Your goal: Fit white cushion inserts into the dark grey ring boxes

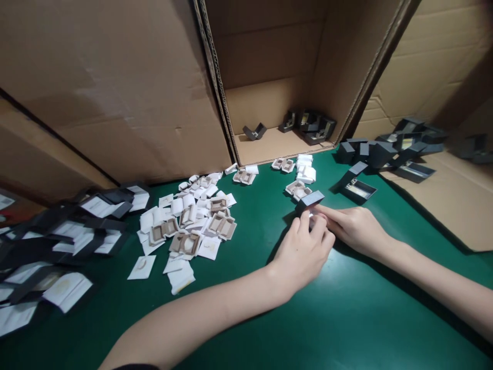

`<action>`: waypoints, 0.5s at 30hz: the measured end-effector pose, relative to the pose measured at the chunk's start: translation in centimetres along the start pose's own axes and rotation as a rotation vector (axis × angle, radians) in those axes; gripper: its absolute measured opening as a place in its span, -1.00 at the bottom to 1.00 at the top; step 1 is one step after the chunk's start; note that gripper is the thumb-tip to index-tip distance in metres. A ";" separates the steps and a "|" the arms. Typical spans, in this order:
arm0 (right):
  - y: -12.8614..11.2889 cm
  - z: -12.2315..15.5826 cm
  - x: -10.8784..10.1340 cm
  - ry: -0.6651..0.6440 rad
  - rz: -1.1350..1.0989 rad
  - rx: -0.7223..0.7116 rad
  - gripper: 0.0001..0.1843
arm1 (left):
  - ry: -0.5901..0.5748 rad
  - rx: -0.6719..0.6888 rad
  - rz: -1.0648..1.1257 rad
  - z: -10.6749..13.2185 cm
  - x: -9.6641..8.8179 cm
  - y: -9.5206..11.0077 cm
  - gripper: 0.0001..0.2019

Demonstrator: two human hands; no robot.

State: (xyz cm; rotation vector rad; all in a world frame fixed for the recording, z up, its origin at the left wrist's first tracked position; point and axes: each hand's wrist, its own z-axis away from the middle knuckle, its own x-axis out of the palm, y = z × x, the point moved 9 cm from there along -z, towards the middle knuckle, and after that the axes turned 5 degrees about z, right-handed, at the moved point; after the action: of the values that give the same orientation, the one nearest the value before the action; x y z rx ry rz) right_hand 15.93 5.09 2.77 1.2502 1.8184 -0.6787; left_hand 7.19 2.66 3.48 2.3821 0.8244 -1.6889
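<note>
A small black box with a raised flap is held between my two hands over the green table. My left hand is closed around its near side, the fingers bent and hiding most of it. From the right, my right hand pinches the same box, its fingertips partly hidden behind the left fingers. Just beyond the box lies an opened white tray-like insert. Another opened black box with a pale inside lies behind my right hand.
Left of my hands spreads a pile of white inserts and cards. Black boxes with white papers are heaped at the far left. Cardboard walls line the back; a bay holds black boxes. More black boxes lie by a cardboard flap.
</note>
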 end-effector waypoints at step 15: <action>-1.5 -0.8 -2.5 0.161 0.213 -0.076 -0.79 | 0.057 0.060 0.269 -0.1 0.7 -1.1 -0.74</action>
State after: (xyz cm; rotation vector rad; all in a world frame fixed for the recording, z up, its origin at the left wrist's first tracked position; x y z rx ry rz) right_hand 14.76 3.91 5.33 1.4572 1.7876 -0.3969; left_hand 6.96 3.87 3.13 2.4584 0.4388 -1.5673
